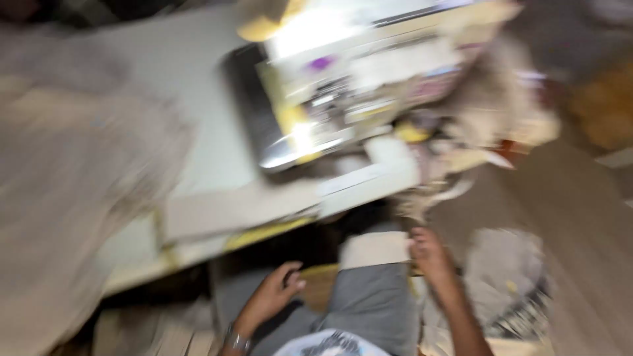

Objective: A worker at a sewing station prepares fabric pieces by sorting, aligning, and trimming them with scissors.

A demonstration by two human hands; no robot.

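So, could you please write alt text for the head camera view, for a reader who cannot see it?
Blurred view down at a seated person's lap: the left hand, a wristband on its wrist, rests near the grey trousers, and the right hand touches a pale flat piece. Above is a cluttered white table.

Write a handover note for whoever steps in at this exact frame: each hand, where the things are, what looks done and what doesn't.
The frame is heavily motion-blurred.
Left hand: wears a wrist bracelet, rests on the grey-trousered lap, fingers curled; whether it holds anything cannot be told.
Right hand: touches the edge of a pale cloth piece lying on the knee.
The sewing machine sits on the white table, with cluttered scraps to its right.
Done: unclear. Left: the cloth is not at the machine.
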